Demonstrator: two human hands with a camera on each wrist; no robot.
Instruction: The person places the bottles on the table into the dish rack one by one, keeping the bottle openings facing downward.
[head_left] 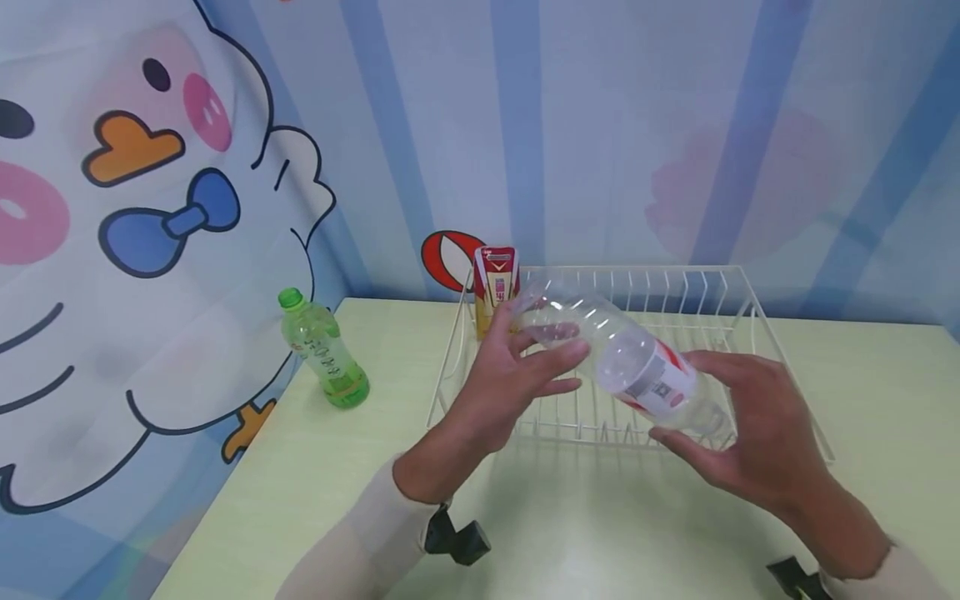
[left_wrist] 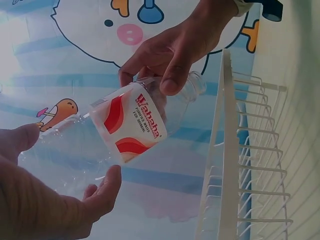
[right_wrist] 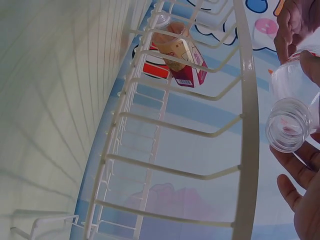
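A clear, uncapped plastic bottle (head_left: 645, 367) with a red and white Wahaha label (left_wrist: 131, 122) is held tilted over a white wire rack (head_left: 577, 433). My left hand (head_left: 517, 375) grips its bare end on the left. At the neck end, my right hand (head_left: 757, 425) holds it between thumb and fingers. The open mouth (right_wrist: 288, 129) points toward the lower right in the head view. A red and gold drink carton (head_left: 495, 279) stands in the rack's back left corner, partly hidden by my left hand and the bottle.
Left of the rack, a green-capped bottle (head_left: 326, 350) with some green drink stands on the pale table (head_left: 375, 483). A cartoon-printed cloth (head_left: 465, 125) hangs behind the table and along its left side.
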